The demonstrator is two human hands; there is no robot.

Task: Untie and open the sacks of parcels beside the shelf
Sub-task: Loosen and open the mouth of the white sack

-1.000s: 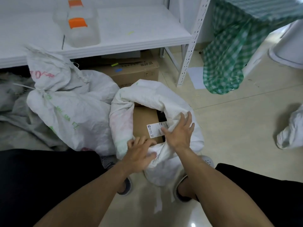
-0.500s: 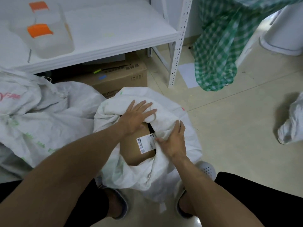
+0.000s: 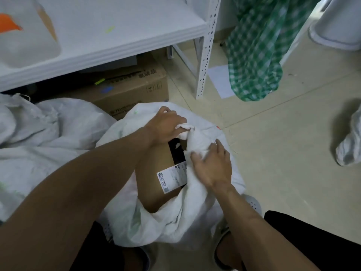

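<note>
White woven sack (image 3: 175, 222) is sitting between the person's feet, its mouth already gaping; below both grips a cardboard parcel (image 3: 154, 169) is showing its label (image 3: 172, 177), so the knot seems undone; the right hand (image 3: 212, 167) is clutching the rim fabric just right of that label, wrist bent down, fingers curling into a twisted fold to drag it outward; beyond it, the left hand (image 3: 166, 127) is clenching the bunched far rim, forearm reaching across the parcel, probably to widen the opening; left of that grip a second sack (image 3: 58, 124) is lying beside the shelf (image 3: 117, 36), and whether it is tied I cannot tell, the view being blurred there.
</note>
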